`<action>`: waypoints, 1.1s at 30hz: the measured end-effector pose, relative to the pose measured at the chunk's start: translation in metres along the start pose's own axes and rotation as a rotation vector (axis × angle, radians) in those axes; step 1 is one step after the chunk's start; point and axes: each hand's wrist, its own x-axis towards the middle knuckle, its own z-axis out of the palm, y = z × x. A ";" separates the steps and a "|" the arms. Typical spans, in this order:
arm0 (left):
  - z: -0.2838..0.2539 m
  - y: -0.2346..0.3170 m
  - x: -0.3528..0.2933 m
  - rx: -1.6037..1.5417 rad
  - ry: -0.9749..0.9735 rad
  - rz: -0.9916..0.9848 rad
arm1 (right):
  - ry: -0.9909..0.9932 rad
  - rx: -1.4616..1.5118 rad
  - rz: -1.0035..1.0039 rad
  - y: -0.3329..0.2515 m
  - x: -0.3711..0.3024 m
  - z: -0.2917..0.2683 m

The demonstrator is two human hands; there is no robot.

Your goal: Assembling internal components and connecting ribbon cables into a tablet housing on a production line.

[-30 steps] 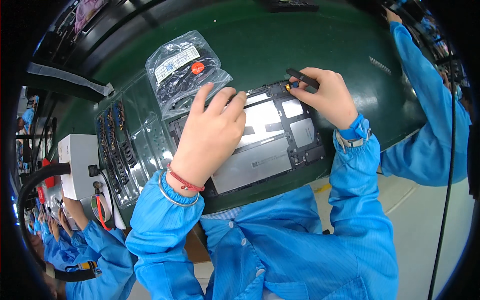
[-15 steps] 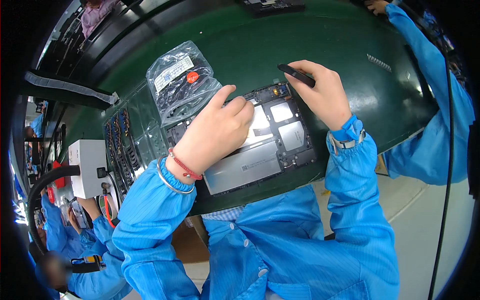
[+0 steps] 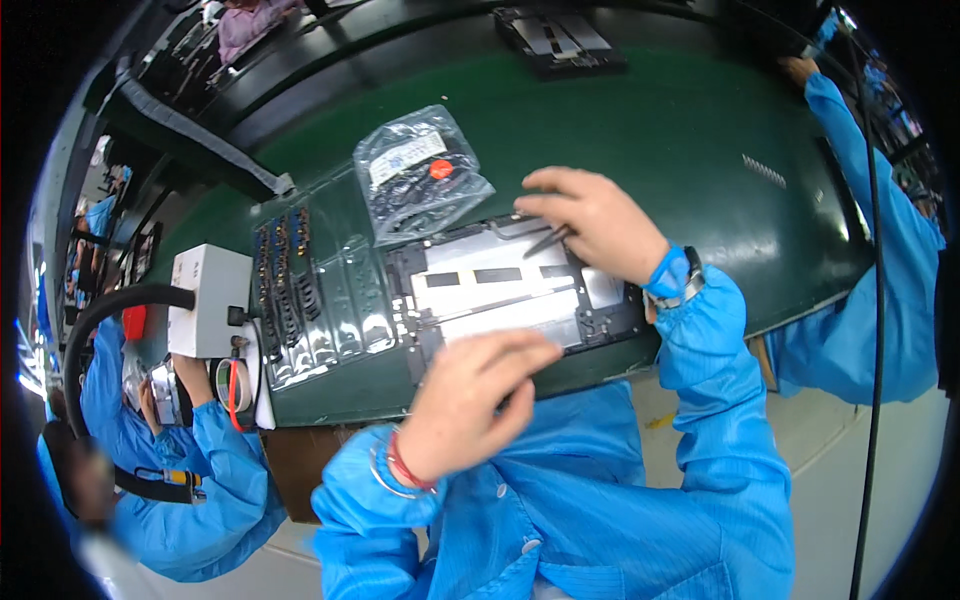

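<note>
An opened tablet [image 3: 480, 303], its silver battery plates and black frame bared, lies on the green table before me. My right hand [image 3: 597, 222] is over its far right part, closed round a slim dark pointed tool [image 3: 546, 243] whose tip points down at the silver plates. Whether the tool has one prong or two I cannot tell. My left hand [image 3: 482, 400] hovers, slightly blurred, by the tablet's near edge with fingers stretched out and nothing in them. Just beyond the tablet lies a clear plastic bag [image 3: 418, 175] of dark parts with a white label and an orange-red dot.
Left of the tablet, a clear tray [image 3: 335, 335] holds rows of small boards. A white box [image 3: 209, 300] with a black hose stands at the left edge. Another opened device [image 3: 560, 42] lies at the back. Co-workers' blue sleeves [image 3: 850, 150] show on both sides.
The tablet now lies turned round. My left hand has drawn back toward me from over it. My right hand has brought the tool's tip down over the tablet. The view has shifted.
</note>
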 end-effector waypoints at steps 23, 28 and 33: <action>0.077 -0.022 -0.064 -1.953 0.228 -0.486 | -0.346 -0.204 -0.020 -0.042 0.017 0.009; 0.077 -0.020 -0.033 -1.860 0.320 -0.523 | -0.434 -0.135 -0.019 -0.045 0.025 0.002; 0.084 -0.016 -0.019 -1.761 0.488 -0.457 | -0.432 -0.084 0.042 -0.055 0.026 -0.005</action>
